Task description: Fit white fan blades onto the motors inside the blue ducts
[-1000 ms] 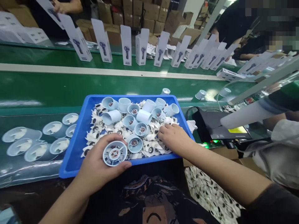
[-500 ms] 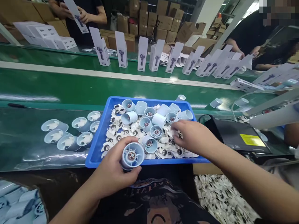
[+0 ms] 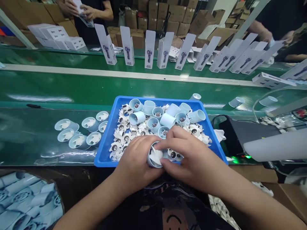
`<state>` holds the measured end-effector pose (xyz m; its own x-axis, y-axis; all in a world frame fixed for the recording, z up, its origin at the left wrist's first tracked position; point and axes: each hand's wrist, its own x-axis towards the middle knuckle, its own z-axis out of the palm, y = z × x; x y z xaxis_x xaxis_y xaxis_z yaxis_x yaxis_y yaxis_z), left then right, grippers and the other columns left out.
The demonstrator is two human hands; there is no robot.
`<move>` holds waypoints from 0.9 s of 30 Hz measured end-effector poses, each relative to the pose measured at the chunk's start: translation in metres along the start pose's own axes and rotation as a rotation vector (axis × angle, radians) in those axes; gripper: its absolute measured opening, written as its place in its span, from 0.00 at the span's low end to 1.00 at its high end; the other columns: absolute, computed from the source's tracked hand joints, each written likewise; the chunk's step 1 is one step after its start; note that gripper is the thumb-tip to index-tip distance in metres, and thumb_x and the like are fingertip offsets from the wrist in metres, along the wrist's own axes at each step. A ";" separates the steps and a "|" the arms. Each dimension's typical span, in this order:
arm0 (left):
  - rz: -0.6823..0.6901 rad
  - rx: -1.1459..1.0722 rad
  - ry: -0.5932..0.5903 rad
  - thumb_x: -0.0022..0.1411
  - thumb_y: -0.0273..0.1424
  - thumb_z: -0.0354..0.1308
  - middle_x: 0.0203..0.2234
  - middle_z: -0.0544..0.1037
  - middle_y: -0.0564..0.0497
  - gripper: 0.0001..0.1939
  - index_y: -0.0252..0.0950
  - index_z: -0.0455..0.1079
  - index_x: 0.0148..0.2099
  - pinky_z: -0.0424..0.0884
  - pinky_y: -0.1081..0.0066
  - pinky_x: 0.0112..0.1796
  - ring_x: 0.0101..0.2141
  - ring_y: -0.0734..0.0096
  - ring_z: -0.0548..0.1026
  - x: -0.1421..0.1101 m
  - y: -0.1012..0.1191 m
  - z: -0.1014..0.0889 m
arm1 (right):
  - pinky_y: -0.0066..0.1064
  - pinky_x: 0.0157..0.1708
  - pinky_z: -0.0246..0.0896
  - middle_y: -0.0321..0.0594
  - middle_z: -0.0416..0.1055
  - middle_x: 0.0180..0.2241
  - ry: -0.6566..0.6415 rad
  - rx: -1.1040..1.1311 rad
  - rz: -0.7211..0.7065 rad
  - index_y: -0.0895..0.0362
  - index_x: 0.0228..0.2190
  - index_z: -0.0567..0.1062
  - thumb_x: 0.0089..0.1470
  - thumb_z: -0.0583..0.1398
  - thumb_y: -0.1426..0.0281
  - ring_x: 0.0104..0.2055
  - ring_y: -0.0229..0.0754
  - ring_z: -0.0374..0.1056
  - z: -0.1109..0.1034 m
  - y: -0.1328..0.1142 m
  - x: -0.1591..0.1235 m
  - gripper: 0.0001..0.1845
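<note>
Since half a second back, the right hand (image 3: 192,159) has left the pile of loose parts and come over to meet the left hand (image 3: 136,164), so both now sit together at the near edge of the blue tray (image 3: 102,153). Between them is the pale blue fan housing (image 3: 153,156), a short smooth plastic cylinder, open end facing the camera, with a white impeller (image 3: 155,155) sitting in its mouth. Left fingers are curled snug round the housing's wall; right thumb and fingers are pinched in close over the impeller and the rim, so both hands have a grip on the same piece.

Tray is glossy rectangular plastic, and it's full of loose white impellers (image 3: 120,140) with curved blades and dark hubs, plus more pale blue housings (image 3: 153,116) heaped at the far side, some showing coppery motor bits inside. Just left of the tray, a cluster of finished housings (image 3: 79,134) lies on its sides on clear film. Beyond that runs the green conveyor belt (image 3: 72,86), with tall white cartons (image 3: 150,49) printed with a handheld fan standing in a row. Another person's hands (image 3: 82,9) hold a carton at the far side
</note>
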<state>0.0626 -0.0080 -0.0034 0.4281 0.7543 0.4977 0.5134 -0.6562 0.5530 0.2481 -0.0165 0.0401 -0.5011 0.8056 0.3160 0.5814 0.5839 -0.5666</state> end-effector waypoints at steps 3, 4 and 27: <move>-0.006 0.041 -0.008 0.57 0.30 0.59 0.40 0.80 0.46 0.15 0.37 0.65 0.48 0.75 0.59 0.42 0.40 0.58 0.78 0.006 0.003 -0.004 | 0.28 0.36 0.61 0.38 0.63 0.35 0.091 0.211 -0.012 0.58 0.41 0.75 0.54 0.59 0.77 0.36 0.36 0.64 -0.002 0.006 0.002 0.11; 0.000 0.067 -0.010 0.57 0.29 0.59 0.40 0.80 0.46 0.16 0.38 0.65 0.48 0.75 0.58 0.42 0.40 0.57 0.78 0.008 0.002 -0.004 | 0.28 0.35 0.61 0.38 0.64 0.35 0.098 0.189 0.005 0.58 0.41 0.75 0.53 0.59 0.77 0.36 0.36 0.64 -0.001 0.007 0.002 0.12; 0.296 0.267 -0.228 0.56 0.39 0.69 0.55 0.74 0.40 0.32 0.41 0.61 0.59 0.69 0.46 0.55 0.56 0.48 0.72 0.110 -0.016 -0.009 | 0.67 0.54 0.61 0.45 0.39 0.69 0.220 -0.260 0.177 0.40 0.62 0.62 0.54 0.67 0.66 0.68 0.64 0.47 -0.013 0.058 -0.048 0.37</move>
<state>0.0952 0.0852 0.0485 0.7225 0.5397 0.4322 0.5054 -0.8388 0.2025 0.3138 -0.0197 0.0020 -0.2452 0.8817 0.4030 0.8040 0.4172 -0.4236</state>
